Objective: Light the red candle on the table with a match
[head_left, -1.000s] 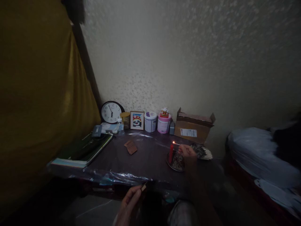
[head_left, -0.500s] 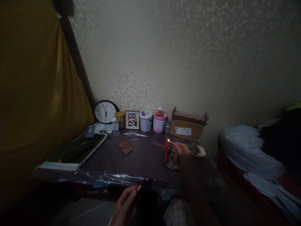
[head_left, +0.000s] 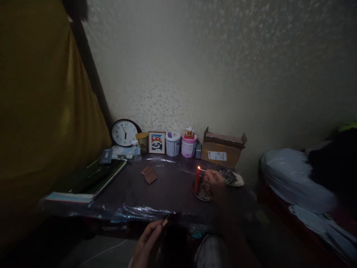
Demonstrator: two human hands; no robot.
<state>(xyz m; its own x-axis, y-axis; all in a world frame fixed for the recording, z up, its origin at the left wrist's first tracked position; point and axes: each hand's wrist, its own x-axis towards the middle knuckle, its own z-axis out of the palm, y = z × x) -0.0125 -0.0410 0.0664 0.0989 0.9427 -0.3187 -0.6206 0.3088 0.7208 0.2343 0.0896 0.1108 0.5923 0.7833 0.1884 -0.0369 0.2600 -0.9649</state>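
My right hand (head_left: pixel 215 178) pinches a burning match (head_left: pixel 203 170). Its flame sits at the top of a red candle (head_left: pixel 197 180), which stands upright on the left side of a round metal dish (head_left: pixel 205 200). Dark, speckled bits lie in the dish beside the candle. Below the table's front edge, my left hand (head_left: pixel 147 240) is closed on a matchbox (head_left: pixel 165 222); only its small tan end shows, and the rest is lost in shadow.
A folded brown wallet-like piece (head_left: pixel 149 175) lies mid-table. Along the wall stand a clock (head_left: pixel 124 133), a picture frame (head_left: pixel 157 142), tubs (head_left: pixel 173 144) and a cardboard box (head_left: pixel 222 149). A large dark-green book (head_left: pixel 95 178) lies left; a fan (head_left: pixel 231 177) lies right of the dish.
The match flame has moved slightly left and down, from just above the candle to its tip. My left hand has stayed in place.
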